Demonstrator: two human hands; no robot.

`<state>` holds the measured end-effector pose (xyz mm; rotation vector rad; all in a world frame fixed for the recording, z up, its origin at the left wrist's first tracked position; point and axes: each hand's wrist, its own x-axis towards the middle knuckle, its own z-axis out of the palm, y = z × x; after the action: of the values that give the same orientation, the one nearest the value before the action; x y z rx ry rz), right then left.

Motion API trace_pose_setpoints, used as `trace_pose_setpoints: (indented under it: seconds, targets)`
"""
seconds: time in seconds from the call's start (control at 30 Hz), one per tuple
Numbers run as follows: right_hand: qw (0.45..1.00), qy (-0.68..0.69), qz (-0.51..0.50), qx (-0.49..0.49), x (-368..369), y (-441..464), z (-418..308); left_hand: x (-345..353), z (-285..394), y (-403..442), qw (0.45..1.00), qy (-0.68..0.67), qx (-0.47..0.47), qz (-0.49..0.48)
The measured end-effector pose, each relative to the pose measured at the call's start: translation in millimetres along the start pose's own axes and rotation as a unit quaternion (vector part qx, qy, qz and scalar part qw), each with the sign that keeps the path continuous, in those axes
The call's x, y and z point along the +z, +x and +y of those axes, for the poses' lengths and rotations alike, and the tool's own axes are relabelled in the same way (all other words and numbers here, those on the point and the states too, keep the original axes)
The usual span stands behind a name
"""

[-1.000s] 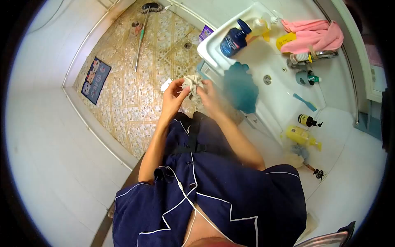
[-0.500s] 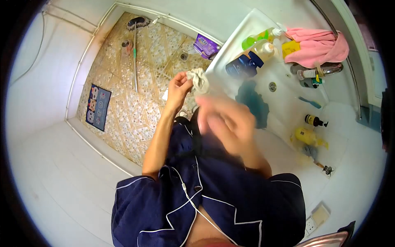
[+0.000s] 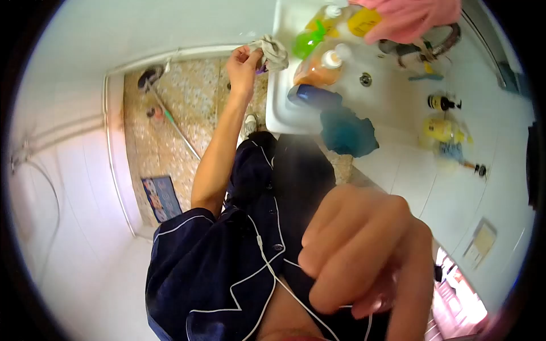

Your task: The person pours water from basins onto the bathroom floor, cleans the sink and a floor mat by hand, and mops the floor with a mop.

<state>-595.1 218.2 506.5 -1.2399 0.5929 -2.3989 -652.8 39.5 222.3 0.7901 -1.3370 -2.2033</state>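
My left hand (image 3: 243,69) pinches a crumpled off-white cloth (image 3: 273,53) between thumb and fingers, over the left edge of the white sink (image 3: 278,116). Close to the camera, in front of my chest, is my right hand (image 3: 364,253), its fingers curled inward; whatever may be inside them is hidden. Nearest the cloth in the sink stand a green-capped bottle (image 3: 307,42) and an orange pump bottle (image 3: 318,69). A dark blue bottle (image 3: 314,96) lies at the sink's front. Draped over the front rim is a teal cloth (image 3: 348,133).
A pink towel (image 3: 412,20) and a yellow packet (image 3: 364,23) lie at the sink's back right. Along the right wall are a dark pump bottle (image 3: 442,103) and a yellow bottle (image 3: 443,131). A mop (image 3: 176,125) and a printed mat (image 3: 161,198) are on the floor.
My left hand has moved up with the off-white cloth to the sink's edge. My right hand has come away from the cloth, back toward the camera. The view has shifted.
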Motion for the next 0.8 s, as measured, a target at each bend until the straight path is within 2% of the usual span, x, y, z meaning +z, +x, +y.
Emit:
trace_pose_setpoints:
  seconds: [0.03, 0.07, 0.13, 0.17, 0.2, 0.23, 0.3, 0.37, 0.4, 0.43, 0.5, 0.57, 0.6, 0.67, 0.8]
  targets:
    - [0.997, -0.043, 0.070, 0.013, 6, -2, -5, 9, 0, 14, 1.000, 0.000, -0.002, -0.024]
    - [0.994, -0.077, 0.017, 0.075, -6, -3, -6, 18, 1, 27, 1.000, 0.007, 0.006, -0.028]
    - [0.973, -0.173, 0.003, 0.152, -13, -10, -1, 30, -5, 54, 0.998, 0.043, -0.002, -0.048]
    - [0.958, -0.232, 0.040, 0.164, -12, -16, 6, 33, -9, 67, 0.997, 0.044, 0.000, -0.058]
    - [0.958, -0.236, 0.042, 0.158, -11, -25, 16, 37, -11, 75, 0.992, 0.055, -0.003, -0.111]
    - [0.939, -0.260, 0.118, 0.194, -11, -35, 27, 37, -8, 80, 0.985, 0.066, -0.006, -0.158]
    - [0.885, -0.280, 0.255, 0.271, -8, -54, 49, 22, -2, 78, 0.979, 0.115, -0.010, -0.170]
    - [0.849, -0.248, 0.322, 0.337, -17, -70, 63, -3, 1, 71, 0.976, 0.118, 0.050, -0.178]
    - [0.852, -0.248, 0.309, 0.342, -24, -79, 71, -21, 11, 60, 0.967, 0.178, 0.019, -0.182]
    - [0.830, -0.272, 0.316, 0.372, -33, -88, 79, -42, 22, 45, 0.954, 0.239, -0.013, -0.180]
    - [0.796, -0.289, 0.323, 0.423, -50, -110, 100, -100, -12, 21, 0.975, 0.158, -0.045, -0.150]
    - [0.804, -0.264, 0.288, 0.448, -66, -125, 119, -142, -20, -16, 0.979, 0.161, -0.114, -0.058]
    - [0.808, -0.254, 0.262, 0.463, -69, -130, 128, -161, -22, -35, 0.982, 0.156, -0.107, -0.027]
    - [0.782, -0.217, 0.251, 0.528, -73, -138, 147, -196, -24, -70, 0.963, 0.187, -0.179, 0.072]
    - [0.779, -0.124, 0.168, 0.590, -75, -162, 184, -240, -18, -143, 0.966, 0.124, -0.150, 0.172]
